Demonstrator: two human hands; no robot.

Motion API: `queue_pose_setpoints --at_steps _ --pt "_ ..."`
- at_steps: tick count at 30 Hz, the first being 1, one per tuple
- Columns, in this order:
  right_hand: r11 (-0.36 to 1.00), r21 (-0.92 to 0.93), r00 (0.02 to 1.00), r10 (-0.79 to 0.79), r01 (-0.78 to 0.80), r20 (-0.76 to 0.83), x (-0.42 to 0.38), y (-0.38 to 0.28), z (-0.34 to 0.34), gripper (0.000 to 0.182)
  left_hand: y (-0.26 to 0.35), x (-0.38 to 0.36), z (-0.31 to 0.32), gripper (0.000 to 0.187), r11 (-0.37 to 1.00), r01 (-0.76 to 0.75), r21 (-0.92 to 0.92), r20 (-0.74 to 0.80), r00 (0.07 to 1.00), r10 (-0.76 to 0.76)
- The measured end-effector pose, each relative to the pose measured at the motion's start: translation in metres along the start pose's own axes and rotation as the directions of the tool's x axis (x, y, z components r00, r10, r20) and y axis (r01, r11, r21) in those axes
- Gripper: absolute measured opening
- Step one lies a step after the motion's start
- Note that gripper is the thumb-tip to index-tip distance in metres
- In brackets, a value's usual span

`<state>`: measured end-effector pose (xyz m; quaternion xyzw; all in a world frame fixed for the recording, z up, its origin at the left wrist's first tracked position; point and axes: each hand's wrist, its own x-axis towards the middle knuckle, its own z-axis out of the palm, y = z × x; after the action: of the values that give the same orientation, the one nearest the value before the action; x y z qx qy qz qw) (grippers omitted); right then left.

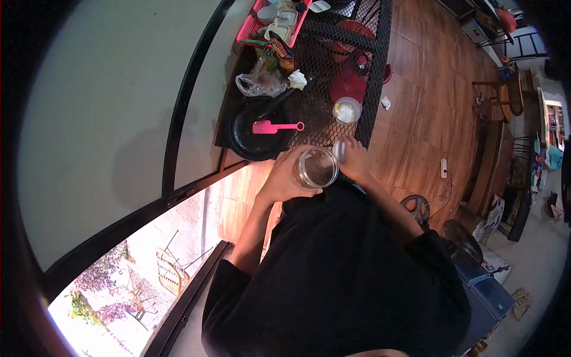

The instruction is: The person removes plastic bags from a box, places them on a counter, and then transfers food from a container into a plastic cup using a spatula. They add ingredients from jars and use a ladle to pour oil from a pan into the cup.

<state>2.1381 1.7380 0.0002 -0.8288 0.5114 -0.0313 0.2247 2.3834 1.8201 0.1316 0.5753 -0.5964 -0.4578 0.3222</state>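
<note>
A clear round jar (318, 168), its mouth facing up, is held by my left hand (285, 177), whose fingers wrap round its side. Close to the jar's right side, my right hand (353, 159) is closed on a small silvery round object (339, 151) that looks like a lid. Just beyond the hands, a pink scoop (278, 127) lies across a black stone mortar (250, 143). A clear tub with white contents (346, 111) stands on the black mesh table (373, 101), farther right.
Plastic bags (260, 82) and crumpled white tissue (297, 80) lie behind the mortar. A pink basket (244, 31) of containers stands at the table's far left. A glass door frame (179, 113) borders the left. A wooden chair (502, 95) stands at the right.
</note>
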Motion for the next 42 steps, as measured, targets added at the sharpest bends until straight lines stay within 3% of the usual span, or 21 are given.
queue_pose_setpoints --at_steps 1,3,4,6,7,8,9,10,12,13,15,16,18,22,23,24,26,31,42 --pt "1.0 0.001 1.0 0.0 0.0 0.001 0.0 0.008 0.017 0.074 0.0 -0.001 0.003 0.1 1.0 0.002 0.0 0.0 1.0 -0.002" --pt "0.962 -0.161 0.975 -0.217 0.223 0.05 0.004 0.018 0.036 0.077 0.002 0.0 0.008 0.101 0.996 -0.056 0.075 -0.035 0.998 0.058" --pt "0.962 -0.159 0.975 -0.218 0.223 0.052 0.003 0.019 0.034 0.077 0.001 -0.001 0.01 0.101 0.996 -0.053 0.075 -0.035 0.998 0.056" --pt "0.94 -0.169 0.945 -0.315 0.296 -0.093 0.0 0.016 0.022 0.056 0.001 -0.005 0.013 0.099 0.997 -0.059 0.052 -0.094 0.994 0.063" --pt "0.939 -0.168 0.944 -0.318 0.3 -0.09 0.0 0.011 0.009 0.056 0.0 -0.006 0.013 0.099 0.997 -0.055 0.051 -0.097 0.993 0.06" --pt "0.963 0.205 0.975 -0.142 0.177 -0.172 0.0 0.009 -0.006 0.042 0.0 -0.006 0.013 0.098 0.996 -0.06 0.065 -0.104 0.992 0.067" --pt "0.829 0.556 0.983 0.052 0.056 -0.177 0.0 0.002 -0.026 0.029 -0.001 -0.007 0.014 0.097 0.995 -0.063 0.079 -0.112 0.991 0.071" --pt "0.83 0.555 0.985 0.046 0.057 -0.169 -0.006 -0.013 -0.059 0.029 0.0 -0.008 0.015 0.097 0.996 -0.055 0.075 -0.119 0.991 0.064" --pt "0.621 0.779 0.991 -0.133 0.08 0.004 -0.022 -0.05 -0.128 0.011 0.007 -0.007 0.015 0.093 0.971 -0.114 0.208 -0.114 0.984 0.14" --pt "0.622 0.779 0.991 -0.133 0.08 0.004 -0.025 -0.06 -0.138 0.011 0.01 -0.007 0.016 0.093 0.972 -0.114 0.208 -0.114 0.984 0.14" --pt "0.541 0.834 0.871 -0.354 -0.106 0.34 -0.026 -0.078 -0.148 0.01 0.018 -0.004 0.019 0.091 0.917 -0.22 0.333 -0.066 0.964 0.256" --pt "0.546 0.831 0.871 -0.355 -0.102 0.34 -0.024 -0.082 -0.15 0.01 0.024 -0.003 0.021 0.091 0.917 -0.223 0.332 -0.071 0.963 0.26" --pt "0.778 0.59 0.624 -0.575 0.216 0.53 -0.017 -0.088 -0.152 0.017 0.037 -0.002 0.025 0.094 0.861 -0.274 0.428 -0.019 0.95 0.312" --pt "0.854 0.453 0.464 -0.52 0.256 0.718 -0.009 -0.072 -0.123 0.027 0.051 -0.003 0.032 0.095 0.805 -0.329 0.494 0.062 0.937 0.344" --pt "0.787 0.433 0.465 -0.612 0.44 0.64 -0.006 -0.068 -0.119 0.037 0.05 -0.003 0.036 0.095 0.809 -0.33 0.486 0.053 0.936 0.349" --pt "0.785 0.432 0.462 -0.613 0.443 0.641 -0.007 -0.073 -0.118 0.037 0.05 -0.003 0.038 0.095 0.809 -0.327 0.488 0.049 0.936 0.349" --pt "0.825 0.234 0.593 -0.539 0.515 0.598 -0.012 -0.088 -0.114 0.042 0.051 -0.003 0.042 0.091 0.804 -0.357 0.476 0.062 0.925 0.374" --pt "0.847 0.101 0.637 -0.466 0.522 0.614 -0.014 -0.109 -0.113 0.044 0.043 -0.006 0.044 0.09 0.828 -0.339 0.448 0.045 0.933 0.357" --pt "0.867 0.058 0.586 -0.382 0.494 0.714 -0.013 -0.118 -0.112 0.051 0.033 -0.002 0.055 0.093 0.846 -0.343 0.407 0.058 0.935 0.351"
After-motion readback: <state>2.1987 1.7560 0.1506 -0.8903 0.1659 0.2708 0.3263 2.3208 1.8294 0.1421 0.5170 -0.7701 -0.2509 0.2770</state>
